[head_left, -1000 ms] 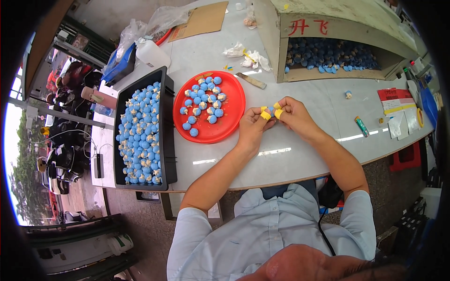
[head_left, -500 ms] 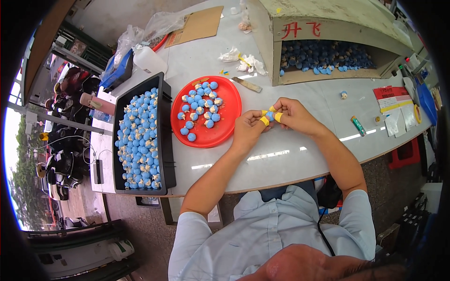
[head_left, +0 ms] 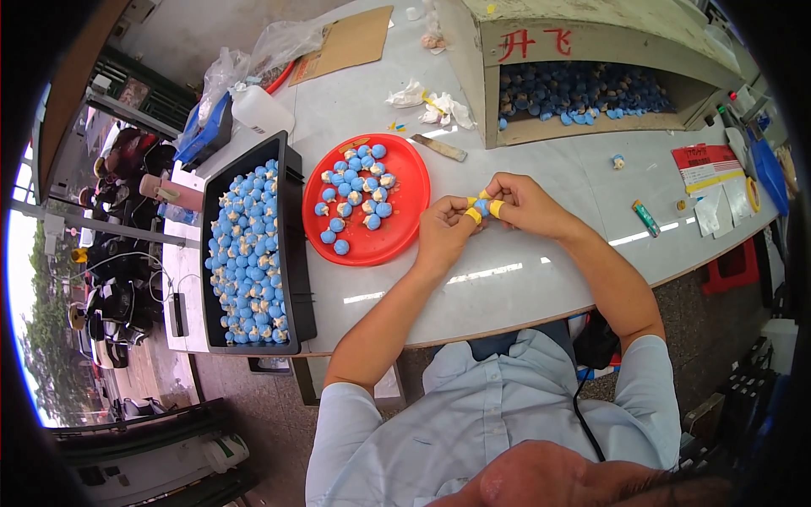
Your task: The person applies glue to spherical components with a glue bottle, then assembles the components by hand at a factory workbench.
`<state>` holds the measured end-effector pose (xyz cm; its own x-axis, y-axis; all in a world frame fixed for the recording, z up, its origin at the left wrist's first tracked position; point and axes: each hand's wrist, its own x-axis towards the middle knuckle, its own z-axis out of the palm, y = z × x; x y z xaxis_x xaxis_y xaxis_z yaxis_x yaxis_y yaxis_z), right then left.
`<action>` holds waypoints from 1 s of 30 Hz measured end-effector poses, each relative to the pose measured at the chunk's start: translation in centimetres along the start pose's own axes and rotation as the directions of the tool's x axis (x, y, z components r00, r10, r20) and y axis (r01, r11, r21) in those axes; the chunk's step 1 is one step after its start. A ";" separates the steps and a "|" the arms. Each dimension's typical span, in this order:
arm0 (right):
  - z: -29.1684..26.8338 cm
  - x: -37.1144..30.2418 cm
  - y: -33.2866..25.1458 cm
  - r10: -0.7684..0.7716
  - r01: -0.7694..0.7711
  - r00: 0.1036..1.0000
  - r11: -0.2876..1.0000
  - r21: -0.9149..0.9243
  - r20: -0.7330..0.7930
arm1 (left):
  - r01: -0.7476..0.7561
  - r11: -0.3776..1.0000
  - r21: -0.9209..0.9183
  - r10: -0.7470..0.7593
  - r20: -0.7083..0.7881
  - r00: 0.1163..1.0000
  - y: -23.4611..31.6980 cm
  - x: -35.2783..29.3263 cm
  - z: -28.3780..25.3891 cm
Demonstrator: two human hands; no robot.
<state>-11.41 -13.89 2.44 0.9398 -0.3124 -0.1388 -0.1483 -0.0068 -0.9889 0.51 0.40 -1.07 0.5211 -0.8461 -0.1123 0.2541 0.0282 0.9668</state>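
So the left hand point(head_left: 443, 230) and right hand point(head_left: 530, 207) pinch one blue ball point(head_left: 482, 206) between nearly closed, yellow-wrapped fingertips point(head_left: 497, 209) above the table point(head_left: 524, 296), probably for steadiness, red tray point(head_left: 395, 242) handily close

A light-blue shirt point(head_left: 452, 406) is worn, its front closed by a buttoned placket point(head_left: 493, 404) and marked on the left by a short dark-blue line point(head_left: 422, 440). The forearms are left bare by short sleeves point(head_left: 345, 427). Dark trousers point(head_left: 500, 342) are partly seen; fingers point(head_left: 454, 204) on both hands point(head_left: 439, 235) are capped — thumbs included — with yellow wraps point(head_left: 496, 209).
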 end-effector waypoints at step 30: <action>0.0 0.2 0.2 -0.004 0.009 0.999 0.991 0.137 -0.041 | 0.146 0.985 -0.089 -0.142 0.053 0.989 1.4 -0.2 0.2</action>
<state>-11.22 -13.94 2.17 0.9267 -0.3514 -0.1330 -0.0961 0.1205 -0.9881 0.58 0.50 0.33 0.4361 -0.8684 -0.2359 0.3990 -0.0484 0.9157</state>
